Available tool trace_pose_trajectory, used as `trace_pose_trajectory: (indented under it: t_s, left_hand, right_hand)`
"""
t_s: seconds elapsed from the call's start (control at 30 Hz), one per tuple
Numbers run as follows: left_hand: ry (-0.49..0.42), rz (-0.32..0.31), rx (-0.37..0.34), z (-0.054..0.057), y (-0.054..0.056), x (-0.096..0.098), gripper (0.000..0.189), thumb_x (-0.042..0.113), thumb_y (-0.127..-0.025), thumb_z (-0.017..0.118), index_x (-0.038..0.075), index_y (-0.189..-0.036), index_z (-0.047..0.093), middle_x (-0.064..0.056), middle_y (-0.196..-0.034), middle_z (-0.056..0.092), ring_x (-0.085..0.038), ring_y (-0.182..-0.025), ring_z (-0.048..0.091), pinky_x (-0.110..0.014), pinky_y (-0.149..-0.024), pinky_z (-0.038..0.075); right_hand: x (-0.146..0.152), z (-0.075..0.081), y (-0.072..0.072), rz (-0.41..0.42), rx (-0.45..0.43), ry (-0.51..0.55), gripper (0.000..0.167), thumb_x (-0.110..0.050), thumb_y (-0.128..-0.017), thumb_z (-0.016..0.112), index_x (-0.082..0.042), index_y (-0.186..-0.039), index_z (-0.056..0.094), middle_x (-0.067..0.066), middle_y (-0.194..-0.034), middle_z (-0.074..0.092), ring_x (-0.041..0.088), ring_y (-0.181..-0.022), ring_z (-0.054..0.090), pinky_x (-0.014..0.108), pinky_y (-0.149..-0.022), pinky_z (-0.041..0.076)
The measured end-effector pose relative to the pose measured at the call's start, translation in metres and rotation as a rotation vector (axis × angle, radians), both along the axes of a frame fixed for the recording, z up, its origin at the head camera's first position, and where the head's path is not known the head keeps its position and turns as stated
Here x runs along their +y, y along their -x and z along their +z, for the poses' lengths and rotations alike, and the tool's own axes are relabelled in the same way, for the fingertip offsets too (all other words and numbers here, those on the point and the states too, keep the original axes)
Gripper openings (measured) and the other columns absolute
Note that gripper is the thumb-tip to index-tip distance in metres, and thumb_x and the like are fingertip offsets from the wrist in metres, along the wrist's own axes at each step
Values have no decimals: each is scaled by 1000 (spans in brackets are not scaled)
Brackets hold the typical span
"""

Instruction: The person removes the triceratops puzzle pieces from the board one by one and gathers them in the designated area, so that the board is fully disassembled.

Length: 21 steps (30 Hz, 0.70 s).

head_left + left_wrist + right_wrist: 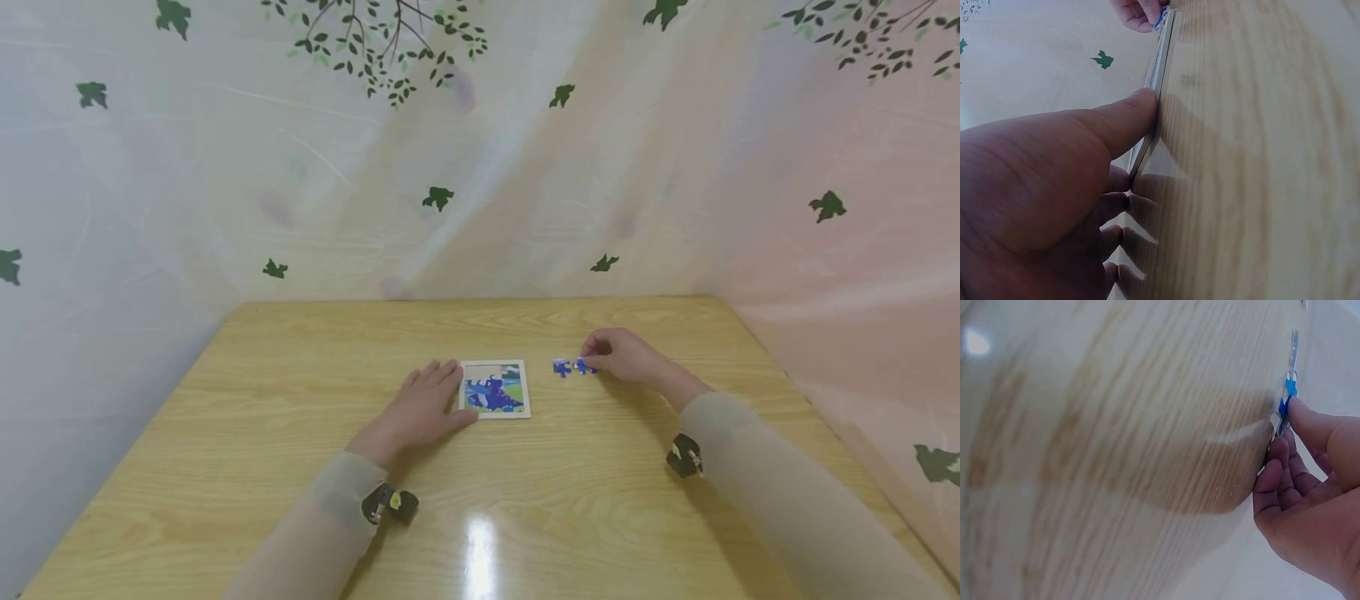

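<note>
A small square jigsaw puzzle in a pale frame [528, 393] lies on the table, with a blue dinosaur picture [495, 395] partly filled in. Along its upper left, bare board shows. My left hand [420, 408] rests at the frame's left side, fingers stretched out flat and thumb [1132, 115] on the near edge. To the right of the frame, my right hand [628, 360] pinches a blue puzzle piece [1284, 407] between thumb and fingers, low at the tabletop. Just left of it lies another blue and purple puzzle piece [562, 367].
The wooden table [300, 350] extends around the puzzle on all sides. Behind it and at both sides hangs a pale curtain [480, 242] printed with green leaves. A small dark camera [684, 456] sits on the right wrist, another camera [390, 503] on the left.
</note>
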<state>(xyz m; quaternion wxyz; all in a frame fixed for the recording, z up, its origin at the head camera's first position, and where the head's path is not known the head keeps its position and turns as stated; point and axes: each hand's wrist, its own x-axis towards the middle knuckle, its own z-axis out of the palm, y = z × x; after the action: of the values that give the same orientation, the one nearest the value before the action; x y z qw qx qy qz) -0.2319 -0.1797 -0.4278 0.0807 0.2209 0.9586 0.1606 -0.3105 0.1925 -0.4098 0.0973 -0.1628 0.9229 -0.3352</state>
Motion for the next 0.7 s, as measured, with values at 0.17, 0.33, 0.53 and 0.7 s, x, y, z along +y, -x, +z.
trace_pose_trajectory:
  t_s: [0.17, 0.33, 0.53, 0.7]
  left_hand:
    - [2, -2, -3, -1, 1, 0, 89, 56, -110, 60, -1, -172, 30, -20, -181, 21, -44, -167, 15, -62, -135, 8]
    - [0, 5, -9, 0, 0, 0, 88, 55, -110, 61, -1, -172, 31, -20, -181, 22, -44, -167, 15, -62, -135, 8]
    - [5, 5, -7, -1, 1, 0, 88, 55, -111, 60, -1, -172, 31, -20, -181, 22, -44, -167, 15, -62, -135, 8]
    - [-12, 8, -15, -1, 1, 0, 88, 55, -110, 61, -1, -172, 31, -20, -181, 22, -44, -168, 14, -62, -135, 7]
  right_hand:
    - [0, -4, 2, 5, 22, -26, 7, -9, -110, 69, -3, -108, 73, 10, -107, 71, 27, -102, 61, 44, -93, 52]
    - [0, -5, 3, 13, 48, -48, 7, -9, -109, 70, -4, -107, 73, 10, -106, 71, 26, -100, 62, 44, -92, 53]
    - [-3, -5, 2, 14, 51, -52, 6, -8, -109, 70, -3, -107, 73, 10, -105, 71, 26, -99, 61, 44, -91, 53]
    - [-3, -3, 1, 18, 56, -64, 6, -7, -109, 69, -2, -107, 72, 10, -104, 70, 26, -97, 60, 44, -90, 53]
